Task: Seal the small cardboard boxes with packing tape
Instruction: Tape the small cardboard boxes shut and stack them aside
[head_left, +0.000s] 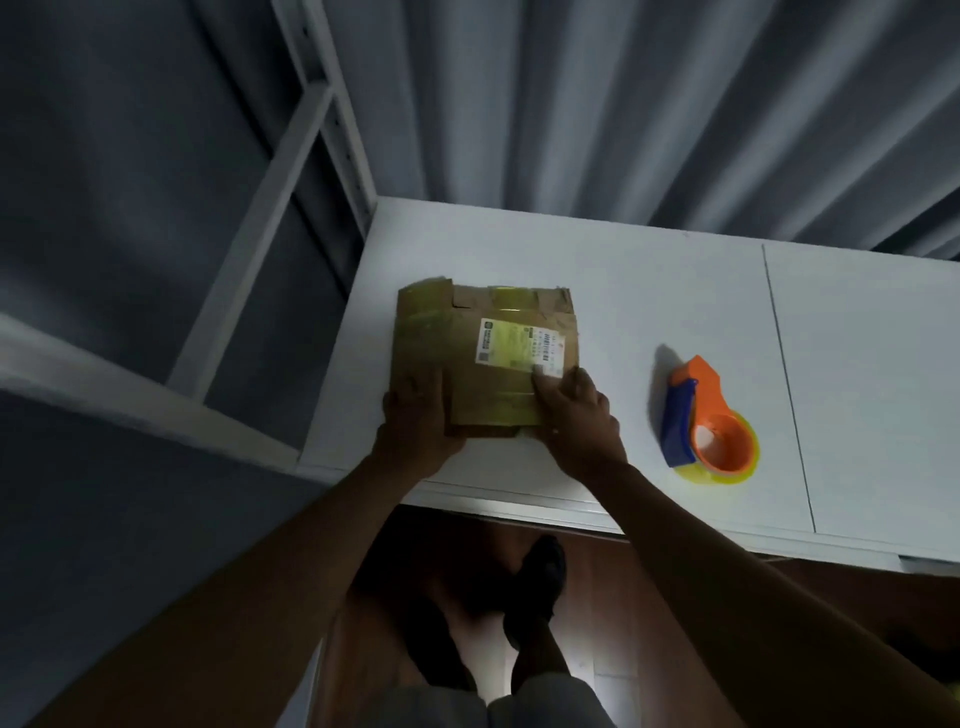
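Two hands met on one cardboard box (483, 364), which lay flat on the white table (649, 291) near its left edge; furthest left stood a pale metal shelf frame (291, 171) against a dark wall; next, my left hand (415, 421) rested on the box's near left corner, fingers laid fairly straight over the top and pressing rather than curling round anything; the box itself wore strips of yellowish tape (511, 299) and a white shipping label (521, 346) on its upper face; my right hand (576, 415) lay on the near right corner, its fingertips (540, 382) bent down onto the top just below the label, gripping nothing I could make out; well apart to the right sat the orange and blue tape dispenser (706, 421), touched by neither hand; behind the table hung grey curtains (623, 104).
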